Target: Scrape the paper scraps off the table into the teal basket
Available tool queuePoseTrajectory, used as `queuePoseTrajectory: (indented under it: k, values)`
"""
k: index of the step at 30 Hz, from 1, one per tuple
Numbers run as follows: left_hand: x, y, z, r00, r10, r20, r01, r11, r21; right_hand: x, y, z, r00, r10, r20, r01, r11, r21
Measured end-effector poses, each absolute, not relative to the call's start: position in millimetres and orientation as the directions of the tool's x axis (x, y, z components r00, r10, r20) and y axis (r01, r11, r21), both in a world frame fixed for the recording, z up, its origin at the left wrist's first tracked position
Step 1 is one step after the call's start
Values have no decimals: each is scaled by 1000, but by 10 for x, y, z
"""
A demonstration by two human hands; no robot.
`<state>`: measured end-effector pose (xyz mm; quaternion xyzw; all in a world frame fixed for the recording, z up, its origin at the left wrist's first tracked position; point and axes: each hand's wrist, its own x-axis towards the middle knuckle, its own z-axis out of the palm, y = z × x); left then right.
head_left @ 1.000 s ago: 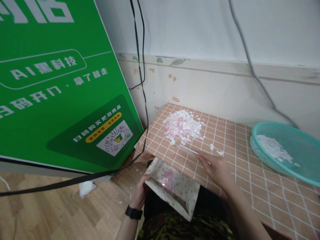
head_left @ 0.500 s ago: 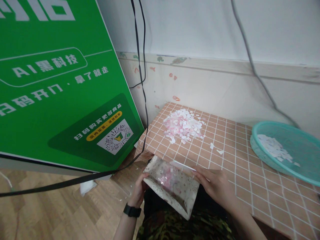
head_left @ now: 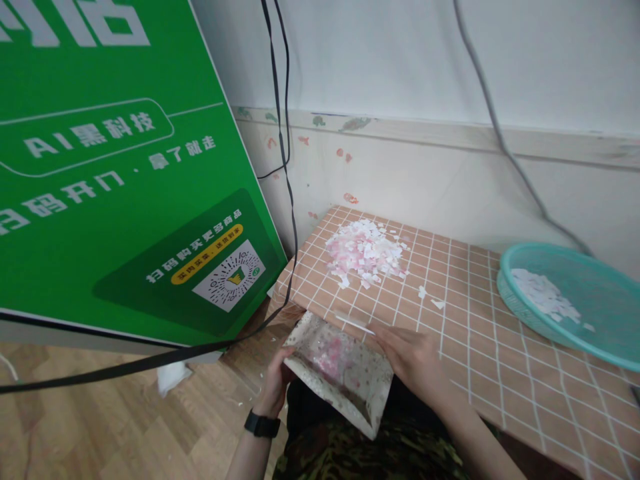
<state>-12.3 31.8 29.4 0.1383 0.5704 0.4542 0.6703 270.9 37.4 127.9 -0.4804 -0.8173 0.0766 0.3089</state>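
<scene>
My left hand (head_left: 277, 377), a dark band on its wrist, is closed on the left side of a shallow floral-patterned tray (head_left: 370, 383). The tray is tilted against the table's front edge, above my lap. Pink and white paper scraps (head_left: 330, 355) lie inside it. My right hand (head_left: 410, 353) is closed on a thin white strip (head_left: 353, 323), held flat along the table edge just over the tray's far rim. Its fingertips are partly hidden. Beyond, a heap of pink and white paper scraps (head_left: 367, 250) lies on the table, with a few loose pieces (head_left: 438, 304) to its right.
The table has a brown checked cover (head_left: 465, 287). A turquoise mesh basket (head_left: 613, 293) with white scraps stands at right. On the left is a green cabinet (head_left: 125, 220), with a black cable (head_left: 291, 220) hanging in front. White plastic (head_left: 173, 378) lies on the floor.
My right hand has moved slightly left along the table edge with the white strip. The tray stays almost in place in my left hand; the heap looks the same.
</scene>
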Motion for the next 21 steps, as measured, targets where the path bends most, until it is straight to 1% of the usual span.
queuePoseTrajectory:
  k: [2, 4, 6, 9, 11, 17, 19, 21]
  values:
    - [-132, 317, 279, -73, 767, -637, -446, 546, 709, 2765, 360, 1303, -340, 841, 421, 704, 524, -479]
    - [-133, 317, 270, -76, 768, -636, -444, 545, 711, 2886, 410, 1299, -272, 844, 462, 730, 493, -473]
    - [-125, 317, 268, -71, 767, -638, -445, 548, 708, 3047, 529, 1275, -162, 828, 536, 809, 423, -408]
    - [-103, 317, 273, -68, 766, -639, -463, 543, 701, 3269, 767, 1243, -73, 831, 552, 910, 282, -303]
    - [-90, 318, 279, -65, 765, -641, -477, 540, 694, 3357, 902, 1247, -87, 848, 523, 930, 257, -263]
    - [-84, 318, 284, -22, 771, -636, -491, 546, 679, 3448, 1009, 1429, -205, 886, 415, 924, 316, -218]
    - [-84, 316, 274, -31, 768, -640, -491, 546, 679, 3480, 999, 1519, -217, 892, 396, 932, 310, -189]
    - [-83, 314, 260, -32, 766, -642, -499, 544, 675, 3507, 1003, 1588, -206, 897, 391, 936, 297, -188]
